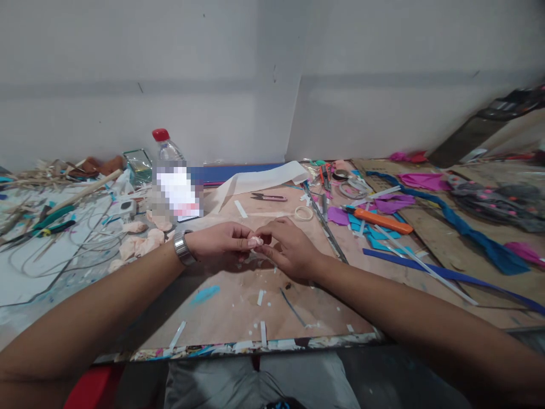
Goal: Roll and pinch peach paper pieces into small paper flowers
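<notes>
My left hand [227, 241] and my right hand [287, 247] meet over the middle of the table. Their fingertips pinch a small pale pink crumpled piece [256, 241] between them; its material is too small to make out. A metal-band watch [184, 248] is on my left wrist. Left of that wrist lie several pale peach crumpled lumps [147, 241]. Beyond my hands are a pair of thread snips [269, 197] and a small white strip [240, 208]. A roll of pale tape [304, 213] lies just past my right hand.
A red-capped bottle [170, 150] stands behind a lit phone screen [179, 190], partly blurred. Green-handled pliers [53, 221] and loose wires lie left. An orange utility knife [381, 218], a metal ruler [326, 227] and blue strips [451, 272] lie right. A wall [191, 102] closes the back.
</notes>
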`<control>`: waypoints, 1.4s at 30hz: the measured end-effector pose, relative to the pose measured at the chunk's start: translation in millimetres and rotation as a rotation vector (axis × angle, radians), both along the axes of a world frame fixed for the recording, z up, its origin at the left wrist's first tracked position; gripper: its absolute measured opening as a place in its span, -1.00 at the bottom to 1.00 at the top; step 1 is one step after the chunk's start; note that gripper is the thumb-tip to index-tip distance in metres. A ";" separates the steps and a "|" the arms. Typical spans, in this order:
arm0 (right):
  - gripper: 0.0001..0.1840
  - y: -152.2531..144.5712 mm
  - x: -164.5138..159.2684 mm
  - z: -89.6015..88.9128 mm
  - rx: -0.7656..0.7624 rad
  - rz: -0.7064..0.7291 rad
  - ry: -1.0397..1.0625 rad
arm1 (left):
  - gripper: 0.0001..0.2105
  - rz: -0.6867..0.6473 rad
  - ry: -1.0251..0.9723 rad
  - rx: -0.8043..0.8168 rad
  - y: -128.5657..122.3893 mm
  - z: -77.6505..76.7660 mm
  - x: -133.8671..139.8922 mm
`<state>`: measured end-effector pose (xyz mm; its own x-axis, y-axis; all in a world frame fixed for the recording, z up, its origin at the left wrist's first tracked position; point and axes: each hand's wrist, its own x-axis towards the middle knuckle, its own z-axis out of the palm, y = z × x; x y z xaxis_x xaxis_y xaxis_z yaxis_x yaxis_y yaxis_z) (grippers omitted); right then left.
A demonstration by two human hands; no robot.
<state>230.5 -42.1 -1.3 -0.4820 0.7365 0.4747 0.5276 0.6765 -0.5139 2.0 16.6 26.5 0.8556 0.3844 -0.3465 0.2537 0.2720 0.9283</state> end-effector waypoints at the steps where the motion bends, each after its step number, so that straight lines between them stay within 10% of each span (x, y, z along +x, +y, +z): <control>1: -0.70 -0.1 0.3 0.2 0.009 -0.019 0.017 | -0.54 0.005 -0.007 0.001 1.3 0.3 -0.2; 19: -0.71 -1.7 1.3 -0.6 0.162 -0.130 0.095 | -0.54 0.165 -0.057 -0.047 6.1 -3.5 2.2; 27: -0.67 0.7 2.5 -1.9 0.080 -0.157 0.051 | -0.50 0.212 -0.051 0.393 2.3 1.4 6.3; 42: -0.69 2.6 4.0 -2.0 0.070 -0.149 0.012 | -0.58 0.199 -0.041 0.454 3.1 2.5 4.9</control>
<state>234.5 -39.5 -3.3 -0.3639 0.7641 0.5326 0.6190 0.6257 -0.4747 6.9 19.6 29.0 0.7599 0.6458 -0.0739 0.1985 -0.1222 0.9725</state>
